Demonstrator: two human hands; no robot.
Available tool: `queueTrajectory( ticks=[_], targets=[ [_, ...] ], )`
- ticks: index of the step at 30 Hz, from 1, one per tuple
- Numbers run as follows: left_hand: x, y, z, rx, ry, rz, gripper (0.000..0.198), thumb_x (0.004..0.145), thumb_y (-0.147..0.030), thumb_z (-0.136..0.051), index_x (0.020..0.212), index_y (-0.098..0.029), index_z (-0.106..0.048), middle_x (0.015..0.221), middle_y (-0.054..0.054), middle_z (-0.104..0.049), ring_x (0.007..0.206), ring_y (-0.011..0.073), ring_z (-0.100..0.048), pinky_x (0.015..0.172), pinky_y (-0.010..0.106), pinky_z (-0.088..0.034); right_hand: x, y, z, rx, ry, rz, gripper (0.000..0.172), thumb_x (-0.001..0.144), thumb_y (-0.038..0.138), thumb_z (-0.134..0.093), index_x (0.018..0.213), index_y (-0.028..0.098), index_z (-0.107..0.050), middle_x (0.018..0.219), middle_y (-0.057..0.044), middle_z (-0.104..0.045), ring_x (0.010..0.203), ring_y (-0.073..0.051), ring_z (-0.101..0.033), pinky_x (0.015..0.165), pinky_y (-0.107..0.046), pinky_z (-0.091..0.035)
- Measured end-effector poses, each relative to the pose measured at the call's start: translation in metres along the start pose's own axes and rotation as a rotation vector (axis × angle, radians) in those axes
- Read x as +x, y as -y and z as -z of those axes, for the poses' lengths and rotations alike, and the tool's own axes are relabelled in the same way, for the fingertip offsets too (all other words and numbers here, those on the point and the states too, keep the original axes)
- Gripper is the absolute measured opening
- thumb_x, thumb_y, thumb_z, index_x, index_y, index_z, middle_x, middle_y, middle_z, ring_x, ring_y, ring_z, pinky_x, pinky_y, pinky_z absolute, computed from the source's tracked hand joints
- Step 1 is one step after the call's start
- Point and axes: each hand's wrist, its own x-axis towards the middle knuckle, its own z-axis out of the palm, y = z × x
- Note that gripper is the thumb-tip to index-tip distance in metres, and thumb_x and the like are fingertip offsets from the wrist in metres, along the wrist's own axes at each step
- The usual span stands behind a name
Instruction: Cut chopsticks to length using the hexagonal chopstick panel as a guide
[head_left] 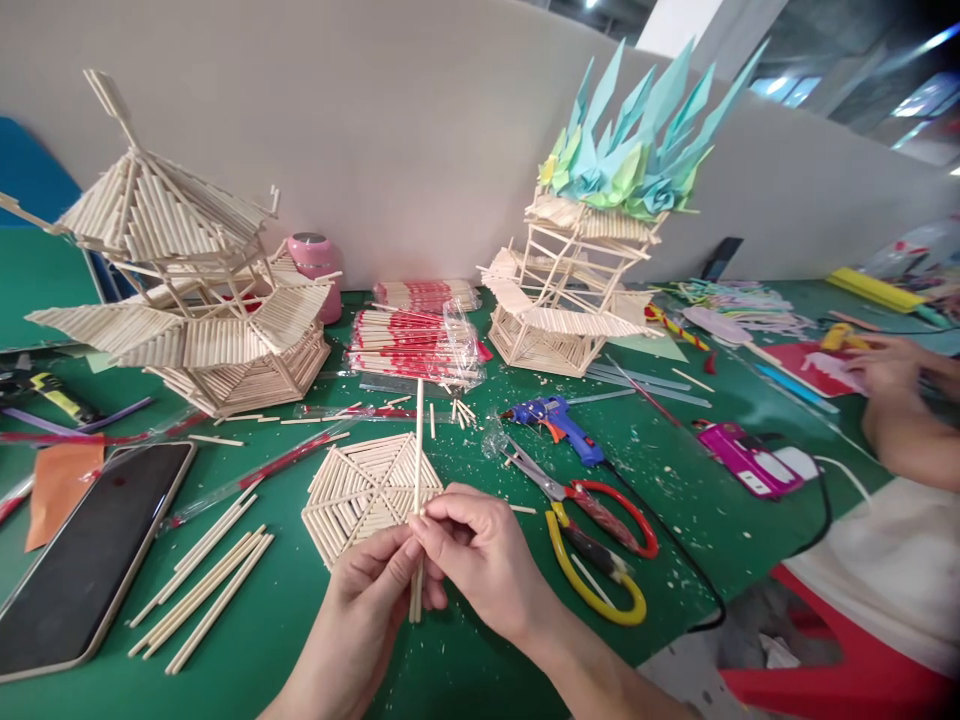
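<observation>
My left hand (358, 610) and my right hand (480, 555) meet at the near middle of the green table. Both pinch a pair of thin wooden sticks (418, 470) held upright, the sticks reaching up past a flat hexagonal panel of glued sticks (360, 487) that lies on the mat just beyond my fingers. My left thumb and fingers grip the sticks low down. My right fingers curl round them a little higher.
Loose sticks (202, 585) and a phone (90, 555) lie at left. Scissors (592, 520), a blue glue gun (559, 425) and wrapped chopstick packs (412, 345) sit ahead. Two stick pagodas (202, 300) (570, 290) stand behind. Another person's arm (900, 400) reaches in at right.
</observation>
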Motion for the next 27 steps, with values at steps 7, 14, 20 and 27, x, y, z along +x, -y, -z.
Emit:
queueTrajectory(
  ticks=[7, 14, 20, 27],
  targets=[
    [0.001, 0.004, 0.001, 0.029, -0.05, 0.053, 0.017, 0.073, -0.031, -0.067, 0.074, -0.014, -0.069, 0.06, 0.001, -0.063, 0.05, 0.0091, -0.052, 0.05, 0.021, -0.037, 0.002, 0.011, 0.022, -0.159, -0.318, 0.15, 0.02, 0.087, 0.03, -0.047, 0.101, 0.017, -0.054, 0.054, 0.006, -0.041, 0.046, -0.01, -0.04, 0.045, -0.023, -0.033],
    [0.001, 0.001, -0.003, -0.001, -0.059, 0.097, 0.023, 0.064, -0.035, -0.073, 0.07, -0.014, -0.07, 0.054, 0.001, -0.063, 0.046, 0.0086, -0.052, 0.047, 0.02, -0.036, 0.025, 0.017, 0.032, -0.139, 0.005, 0.176, 0.029, 0.091, 0.03, -0.038, 0.069, 0.018, -0.051, 0.058, 0.005, -0.041, 0.053, -0.009, -0.04, 0.05, -0.022, -0.033],
    [0.001, -0.002, 0.0, 0.005, -0.073, 0.088, 0.023, 0.065, -0.036, -0.073, 0.069, -0.013, -0.069, 0.057, 0.001, -0.062, 0.048, 0.0079, -0.052, 0.048, 0.019, -0.038, 0.035, 0.022, 0.086, -0.165, -0.462, 0.369, 0.022, 0.088, 0.028, -0.042, 0.07, 0.02, -0.051, 0.057, 0.005, -0.04, 0.05, -0.009, -0.036, 0.046, -0.022, -0.028],
    [0.005, 0.0, 0.008, -0.013, -0.082, 0.051, 0.02, 0.068, -0.033, -0.071, 0.072, -0.014, -0.069, 0.06, 0.0, -0.062, 0.052, 0.0077, -0.052, 0.051, 0.018, -0.039, 0.027, 0.01, 0.198, -0.151, -0.947, 0.311, 0.027, 0.079, 0.023, -0.046, 0.052, 0.021, -0.04, 0.058, 0.002, -0.046, 0.048, -0.009, -0.041, 0.044, -0.023, -0.029]
  ],
)
